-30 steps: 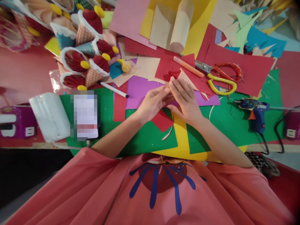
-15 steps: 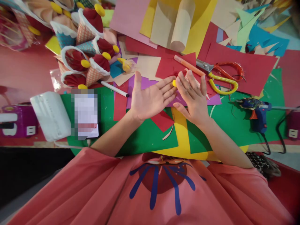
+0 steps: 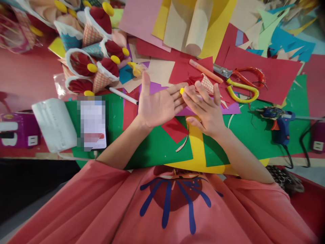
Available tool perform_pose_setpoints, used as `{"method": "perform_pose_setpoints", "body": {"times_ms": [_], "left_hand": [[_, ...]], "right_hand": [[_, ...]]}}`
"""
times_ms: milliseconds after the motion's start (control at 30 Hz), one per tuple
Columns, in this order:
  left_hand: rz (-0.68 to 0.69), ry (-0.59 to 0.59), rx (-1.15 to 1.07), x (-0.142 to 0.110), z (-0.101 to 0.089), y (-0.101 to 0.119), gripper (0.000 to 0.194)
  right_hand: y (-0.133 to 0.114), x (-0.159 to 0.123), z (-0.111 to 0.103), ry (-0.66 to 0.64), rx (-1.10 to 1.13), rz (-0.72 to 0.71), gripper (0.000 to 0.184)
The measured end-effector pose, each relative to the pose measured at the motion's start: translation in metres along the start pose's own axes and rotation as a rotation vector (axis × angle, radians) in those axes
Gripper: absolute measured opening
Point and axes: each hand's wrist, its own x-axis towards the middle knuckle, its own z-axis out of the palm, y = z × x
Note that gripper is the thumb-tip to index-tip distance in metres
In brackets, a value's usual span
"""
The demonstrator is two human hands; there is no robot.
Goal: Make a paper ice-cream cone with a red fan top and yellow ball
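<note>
Seen from the head camera, two bare hands meet above a craft-strewn surface point(image 3: 20, 73). The left hand point(image 3: 158, 105) lies unclenched, palm up, thumb raised; the right hand point(image 3: 205, 110), palm down with its fingers fanned, meets it at the fingertips. There, between the two, sits a small yellow piece point(image 3: 182, 90), resting on the left hand's fingers and right against the right hand's fingertips. It looks roundish, with no clear long axis.

Just beyond the right hand, the nearer of the pair, lies a checked paper cone point(image 3: 208, 84). Its red mouth opens toward the far left, and its long axis slants toward the near right, partly hidden by that hand's fingers. An orange marker point(image 3: 206, 71) and scissors point(image 3: 230, 82) lie farther out; a glue gun point(image 3: 281, 122) rests to the right. Finished-looking cones point(image 3: 102, 81) cluster beyond the left hand, to its left.
</note>
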Motion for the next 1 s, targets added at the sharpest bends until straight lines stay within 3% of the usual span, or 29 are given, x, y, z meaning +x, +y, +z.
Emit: {"method": "perform_pose_setpoints", "body": {"times_ms": [200, 333, 467, 533, 633, 700, 833, 900, 1000], "left_hand": [[-0.054, -0.068, 0.080, 0.001, 0.001, 0.000, 0.104], [-0.015, -0.038, 0.145, 0.002, 0.001, 0.000, 0.093], [-0.087, -0.135, -0.008, 0.003, 0.002, -0.002, 0.096], [-0.094, -0.139, -0.046, 0.003, 0.001, -0.002, 0.096], [-0.086, -0.103, -0.007, 0.002, 0.002, -0.001, 0.088], [-0.102, -0.102, 0.013, 0.003, 0.004, -0.002, 0.088], [-0.132, -0.149, -0.055, 0.003, 0.005, -0.004, 0.098], [-0.120, -0.133, -0.078, 0.003, 0.004, -0.004, 0.100], [-0.107, -0.122, -0.105, 0.002, 0.003, -0.004, 0.098]], "right_hand": [[0.003, -0.002, 0.003, 0.061, -0.051, 0.061, 0.067], [0.000, -0.004, 0.003, 0.143, -0.086, -0.068, 0.061], [-0.003, -0.003, 0.004, 0.123, -0.087, -0.024, 0.061], [-0.002, -0.005, 0.003, 0.149, -0.096, 0.025, 0.056], [-0.002, -0.007, 0.003, 0.200, -0.068, -0.038, 0.052], [-0.003, -0.006, 0.002, 0.158, -0.025, -0.069, 0.052], [-0.002, -0.004, 0.002, 0.058, -0.047, 0.031, 0.060], [0.003, -0.004, 0.003, 0.116, -0.084, 0.040, 0.059], [0.009, -0.006, 0.004, 0.205, -0.058, -0.057, 0.053]]}}
